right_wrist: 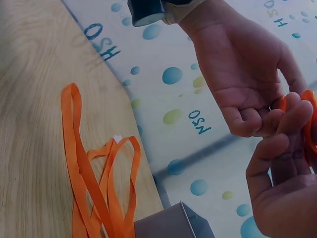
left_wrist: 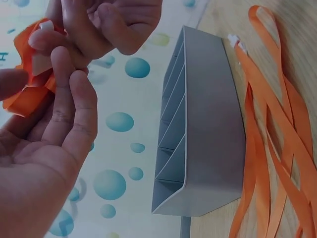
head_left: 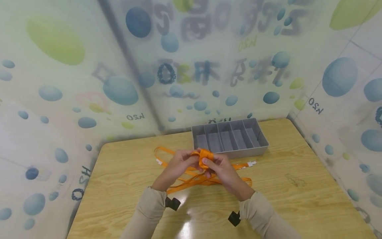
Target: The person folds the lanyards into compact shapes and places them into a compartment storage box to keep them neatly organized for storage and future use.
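A rolled-up orange lanyard [head_left: 206, 155] is held between both hands, above the table. My left hand [head_left: 181, 162] pinches its left side with curled fingers. On the other side, my right hand [head_left: 223, 170] grips the roll, thumb pressed on its front. In the left wrist view the orange band [left_wrist: 27, 101] loops around between the fingers, and a small pale piece shows beside it. Fingers hide much of the roll. Beneath the hands, several loose orange lanyards [head_left: 186, 186] lie crossed on the table, with white clips [head_left: 251, 163] at some ends.
Behind the hands stands a grey box [head_left: 247, 153] with several compartments, close to the table's back edge. The wooden table [head_left: 125, 186] meets patterned curtain-like walls at the back and sides. Black wrist cameras [head_left: 234, 218] hang at the sleeves.
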Demonstrator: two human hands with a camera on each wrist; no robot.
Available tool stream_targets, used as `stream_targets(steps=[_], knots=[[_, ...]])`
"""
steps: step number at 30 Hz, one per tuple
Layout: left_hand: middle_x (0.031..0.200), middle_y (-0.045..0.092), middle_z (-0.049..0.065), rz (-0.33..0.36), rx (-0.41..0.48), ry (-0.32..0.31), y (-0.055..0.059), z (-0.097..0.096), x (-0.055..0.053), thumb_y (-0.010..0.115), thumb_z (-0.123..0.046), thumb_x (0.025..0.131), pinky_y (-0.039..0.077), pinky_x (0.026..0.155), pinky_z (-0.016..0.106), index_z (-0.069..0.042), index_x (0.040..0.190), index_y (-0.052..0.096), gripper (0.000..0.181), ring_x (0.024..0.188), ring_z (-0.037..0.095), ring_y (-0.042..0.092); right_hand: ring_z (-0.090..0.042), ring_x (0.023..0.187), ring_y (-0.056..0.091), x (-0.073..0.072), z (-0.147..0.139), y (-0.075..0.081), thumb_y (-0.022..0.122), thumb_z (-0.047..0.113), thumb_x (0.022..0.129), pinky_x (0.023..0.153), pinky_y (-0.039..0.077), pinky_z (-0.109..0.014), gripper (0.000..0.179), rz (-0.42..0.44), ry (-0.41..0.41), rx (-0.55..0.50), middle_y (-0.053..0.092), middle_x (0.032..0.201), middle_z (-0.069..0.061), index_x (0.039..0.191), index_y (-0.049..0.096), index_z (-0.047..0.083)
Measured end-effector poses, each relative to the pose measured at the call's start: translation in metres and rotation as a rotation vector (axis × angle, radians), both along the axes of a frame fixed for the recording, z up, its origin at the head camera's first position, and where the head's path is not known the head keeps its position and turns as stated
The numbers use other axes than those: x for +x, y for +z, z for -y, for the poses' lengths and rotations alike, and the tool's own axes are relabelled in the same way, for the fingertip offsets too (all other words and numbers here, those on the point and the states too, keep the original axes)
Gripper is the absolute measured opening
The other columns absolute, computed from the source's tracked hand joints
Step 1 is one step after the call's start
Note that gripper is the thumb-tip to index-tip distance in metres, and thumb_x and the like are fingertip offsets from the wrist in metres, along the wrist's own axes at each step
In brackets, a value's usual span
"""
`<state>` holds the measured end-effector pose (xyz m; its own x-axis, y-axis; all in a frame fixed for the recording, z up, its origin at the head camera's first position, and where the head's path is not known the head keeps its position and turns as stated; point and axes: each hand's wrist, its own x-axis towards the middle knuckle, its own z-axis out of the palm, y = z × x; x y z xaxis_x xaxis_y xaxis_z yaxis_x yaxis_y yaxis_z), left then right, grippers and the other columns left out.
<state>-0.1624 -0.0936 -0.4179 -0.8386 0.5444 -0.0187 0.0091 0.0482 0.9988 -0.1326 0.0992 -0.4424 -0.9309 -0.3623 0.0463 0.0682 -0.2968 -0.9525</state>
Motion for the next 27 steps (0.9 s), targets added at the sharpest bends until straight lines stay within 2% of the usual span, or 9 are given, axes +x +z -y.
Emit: stream_targets(steps=[4,9,12,17,20,24,27], knots=[[0.098,0.073,0.008,0.008,-0.017,0.014,-0.0018,-0.0028,0.0024,0.058,-0.024,0.102,0.056,0.086,0.038,0.007,0.117,0.067,0.036,0.082,0.020,0.070,-0.012,0.057,0.051,-0.0030,-0.0001,0.0002,0.059,0.019,0.101,0.058,0.049,-0.021,0.041,-0.039,-0.025,0.044,0.067,0.097,-0.005,0.139,0.057,0.002],[0.102,0.073,0.005,0.013,-0.018,0.063,-0.0060,-0.0060,0.0023,0.062,-0.028,0.100,0.056,0.086,0.046,0.004,0.115,0.070,0.036,0.086,0.020,0.070,-0.014,0.056,0.053,-0.0070,0.0003,-0.0009,0.055,0.017,0.103,0.057,0.050,-0.023,0.039,-0.175,-0.037,0.143,0.066,0.087,-0.008,0.140,0.056,0.003],[0.097,0.073,0.003,0.000,-0.023,0.100,-0.0073,-0.0059,0.0025,0.063,-0.024,0.099,0.056,0.083,0.048,0.005,0.112,0.071,0.033,0.082,0.019,0.068,-0.015,0.056,0.056,-0.0081,0.0000,-0.0016,0.052,0.016,0.105,0.057,0.053,-0.026,0.038,-0.247,-0.029,0.208,0.065,0.084,-0.014,0.139,0.056,0.002],[0.092,0.074,0.003,0.002,-0.046,0.133,-0.0085,-0.0029,0.0024,0.067,-0.020,0.097,0.058,0.079,0.043,0.005,0.110,0.072,0.028,0.078,0.018,0.069,-0.020,0.059,0.060,-0.0092,-0.0017,-0.0031,0.047,0.014,0.107,0.059,0.055,-0.030,0.037,-0.282,0.035,0.264,0.063,0.081,-0.023,0.140,0.054,-0.002],[0.092,0.074,0.005,0.009,-0.057,0.136,-0.0087,-0.0012,0.0025,0.069,-0.018,0.096,0.058,0.080,0.046,0.004,0.109,0.073,0.026,0.078,0.018,0.070,-0.023,0.061,0.061,-0.0092,-0.0029,-0.0029,0.044,0.013,0.107,0.060,0.054,-0.029,0.036,-0.293,0.077,0.284,0.062,0.080,-0.025,0.137,0.055,-0.005],[0.093,0.074,0.007,-0.008,-0.085,0.129,-0.0079,0.0002,0.0024,0.069,-0.017,0.095,0.056,0.081,0.052,0.003,0.108,0.073,0.024,0.078,0.020,0.069,-0.028,0.061,0.061,-0.0097,-0.0042,-0.0023,0.042,0.010,0.108,0.060,0.052,-0.027,0.034,-0.326,0.108,0.295,0.063,0.077,-0.023,0.132,0.056,-0.008],[0.096,0.074,0.009,-0.030,-0.097,0.126,-0.0069,0.0007,0.0021,0.069,-0.016,0.095,0.057,0.080,0.047,0.004,0.109,0.072,0.024,0.082,0.029,0.070,-0.029,0.061,0.060,-0.0102,-0.0045,-0.0016,0.040,0.009,0.108,0.060,0.051,-0.027,0.033,-0.342,0.121,0.285,0.064,0.076,-0.019,0.132,0.056,-0.008]])
